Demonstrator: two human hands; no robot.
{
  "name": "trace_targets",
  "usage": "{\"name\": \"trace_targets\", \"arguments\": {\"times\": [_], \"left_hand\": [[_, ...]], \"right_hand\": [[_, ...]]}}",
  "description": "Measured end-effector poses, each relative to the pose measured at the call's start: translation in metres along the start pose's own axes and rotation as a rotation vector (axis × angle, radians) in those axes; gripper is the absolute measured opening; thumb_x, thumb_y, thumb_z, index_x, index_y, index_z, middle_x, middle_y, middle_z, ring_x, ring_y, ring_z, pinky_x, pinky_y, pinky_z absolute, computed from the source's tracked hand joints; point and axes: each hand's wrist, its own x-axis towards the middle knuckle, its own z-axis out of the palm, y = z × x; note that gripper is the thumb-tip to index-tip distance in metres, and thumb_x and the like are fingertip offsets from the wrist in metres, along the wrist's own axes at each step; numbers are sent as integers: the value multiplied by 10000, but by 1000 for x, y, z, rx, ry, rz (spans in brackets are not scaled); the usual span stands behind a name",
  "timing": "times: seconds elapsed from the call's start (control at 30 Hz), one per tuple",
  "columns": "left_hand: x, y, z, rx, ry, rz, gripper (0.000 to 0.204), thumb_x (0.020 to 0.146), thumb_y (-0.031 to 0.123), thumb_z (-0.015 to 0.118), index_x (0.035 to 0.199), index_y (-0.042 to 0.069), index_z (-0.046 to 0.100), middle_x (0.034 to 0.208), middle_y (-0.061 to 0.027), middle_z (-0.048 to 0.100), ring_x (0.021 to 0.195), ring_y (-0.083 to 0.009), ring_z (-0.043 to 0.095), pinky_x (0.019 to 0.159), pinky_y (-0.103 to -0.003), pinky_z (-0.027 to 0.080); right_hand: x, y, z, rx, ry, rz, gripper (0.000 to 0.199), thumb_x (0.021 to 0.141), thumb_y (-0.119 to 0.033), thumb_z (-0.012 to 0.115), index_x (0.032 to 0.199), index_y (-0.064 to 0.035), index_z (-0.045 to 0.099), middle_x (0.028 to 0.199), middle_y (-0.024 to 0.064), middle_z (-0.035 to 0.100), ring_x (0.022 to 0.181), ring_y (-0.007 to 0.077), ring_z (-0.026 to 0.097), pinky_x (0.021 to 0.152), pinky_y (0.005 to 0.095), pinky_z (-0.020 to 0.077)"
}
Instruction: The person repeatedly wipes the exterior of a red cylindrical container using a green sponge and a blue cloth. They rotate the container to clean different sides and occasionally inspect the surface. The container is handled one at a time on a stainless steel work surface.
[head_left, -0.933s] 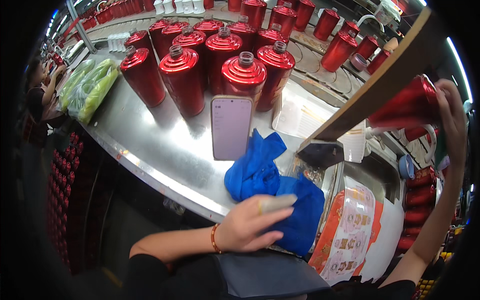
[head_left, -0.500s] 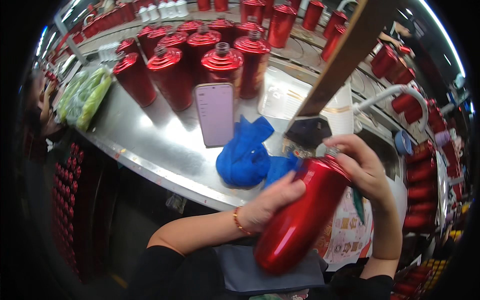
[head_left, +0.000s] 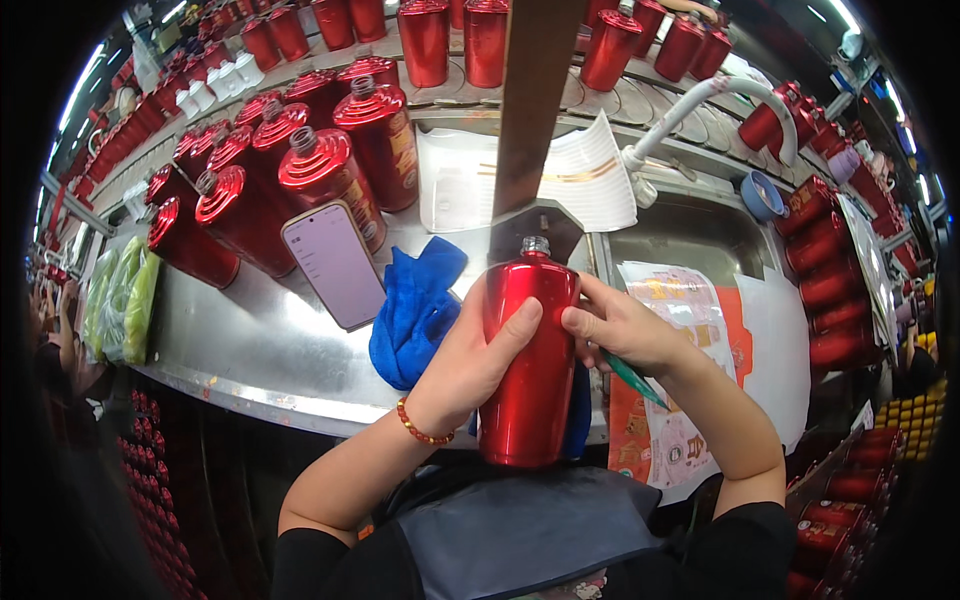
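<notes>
A glossy red bottle point(head_left: 527, 390) with a bare glass neck stands nearly upright before me, over the bench's front edge. My left hand point(head_left: 470, 360) is wrapped round its left side, thumb on the front. From the right, my right hand point(head_left: 625, 325) grips the bottle's upper side, thumb pressed to it. A thin green strip-like tool point(head_left: 636, 380) sticks out beneath the right hand, tucked in its fingers. Left of the bottle lies a crumpled blue cloth point(head_left: 412, 310). Printed decal sheets point(head_left: 690, 330) lie right of my right hand.
Several red bottles point(head_left: 325, 165) stand at the bench's back left, with a phone point(head_left: 335, 262) leaning against them. A brown post point(head_left: 528, 110) rises beyond my bottle. Behind the decals are a sink point(head_left: 690, 225) and a curved white faucet point(head_left: 730, 90). A conveyor point(head_left: 460, 90) carries more bottles.
The bottle has swung from tilted to nearly upright. My right hand has moved down from its neck to its side; my left hand now grips the left side. The view has turned right.
</notes>
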Motion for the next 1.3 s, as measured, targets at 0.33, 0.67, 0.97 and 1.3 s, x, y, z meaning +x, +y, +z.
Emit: {"name": "trace_targets", "arguments": {"times": [0.33,0.67,0.97,1.3], "left_hand": [[31,-5,-1,372,101,182,874,1024,384,656,1592,-73,175,1410,-222,514,1227,-246,592,1031,-330,493],[-29,-16,-10,1015,-88,566,1414,675,521,940,1622,-57,64,1619,-311,191,1509,-436,256,1189,-489,332],[-35,-37,-19,1073,-93,509,1568,544,468,1018,1647,11,1,1702,-252,61,1579,-388,146,1251,-485,246],[-28,-50,-19,945,-24,574,1429,625,311,1006,1639,-11,52,1648,-244,210,1520,-375,291,1203,-456,343]], "right_hand": [[15,27,-16,95,122,-206,709,1026,-393,667,1576,-65,363,927,41,652,728,89,589,655,251,499],[-31,-7,-166,-1065,281,54,499,845,-323,832,1247,-45,734,1102,155,768,1015,223,733,904,348,557],[44,-13,-185,-1004,-184,422,744,745,-246,909,1375,21,616,1173,150,731,946,211,724,838,326,563],[34,-31,-193,-1316,226,-2,244,824,-265,792,929,-45,773,839,78,752,768,202,712,721,348,537]]}}
